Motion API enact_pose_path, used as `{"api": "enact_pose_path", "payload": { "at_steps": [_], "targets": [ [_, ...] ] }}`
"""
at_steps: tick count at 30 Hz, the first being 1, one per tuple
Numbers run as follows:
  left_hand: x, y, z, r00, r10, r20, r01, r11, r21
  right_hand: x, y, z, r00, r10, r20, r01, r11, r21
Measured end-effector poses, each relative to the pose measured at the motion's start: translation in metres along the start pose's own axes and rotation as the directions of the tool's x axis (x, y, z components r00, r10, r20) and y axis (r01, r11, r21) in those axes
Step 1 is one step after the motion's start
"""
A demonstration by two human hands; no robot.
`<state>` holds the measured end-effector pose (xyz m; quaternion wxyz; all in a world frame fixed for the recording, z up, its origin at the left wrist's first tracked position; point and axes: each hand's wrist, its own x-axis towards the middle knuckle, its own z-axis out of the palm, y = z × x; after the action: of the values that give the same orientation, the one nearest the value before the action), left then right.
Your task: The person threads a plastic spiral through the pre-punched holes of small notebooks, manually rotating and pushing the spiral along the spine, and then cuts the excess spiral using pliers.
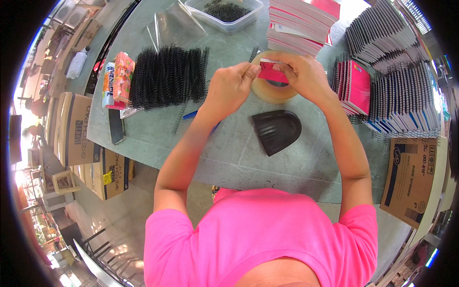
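Observation:
Over the far middle of the table, my right hand (306, 76) grips a small red notebook (273, 74) by its far and right edges. My left hand (232, 88) is closed, its thumb and forefinger pinched at the notebook's left edge. A black spiral coil (254, 53) sticks out beyond those fingertips; my fingers hide its lower part. Beneath the notebook lies a wide roll of clear tape (275, 95). Nearer me is a dark, ribbed object with a rounded end (276, 131).
Many black coils (167, 76) lie at the left beside wrapped packets (123, 76) and a phone (116, 126). Behind are a plastic tub (224, 24) and stacked red-edged notebooks (301, 26). Spiral-bound notebooks (404, 95) fill the right side, above a cardboard box (411, 177).

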<state>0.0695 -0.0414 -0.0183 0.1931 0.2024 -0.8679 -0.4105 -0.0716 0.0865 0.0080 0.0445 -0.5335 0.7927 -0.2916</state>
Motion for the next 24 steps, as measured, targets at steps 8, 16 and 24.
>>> {"api": "enact_pose_path", "payload": {
  "at_steps": [8, 16, 24],
  "targets": [
    [0.010, 0.006, -0.007, 0.991, -0.127, 0.040, 0.133, 0.968, -0.211, -0.006, -0.002, 0.006, 0.991, -0.130, -0.039, 0.130, 0.992, -0.005],
    [0.020, 0.004, -0.022, 0.902, 0.416, -0.113, -0.405, 0.908, 0.109, 0.001, -0.003, 0.021, 0.977, -0.101, -0.186, 0.117, 0.990, 0.075],
    [-0.014, 0.003, 0.020, 0.795, 0.605, 0.041, -0.564, 0.714, 0.415, 0.003, -0.002, 0.020, 0.982, -0.083, -0.170, 0.110, 0.982, 0.156]
  ]
}}
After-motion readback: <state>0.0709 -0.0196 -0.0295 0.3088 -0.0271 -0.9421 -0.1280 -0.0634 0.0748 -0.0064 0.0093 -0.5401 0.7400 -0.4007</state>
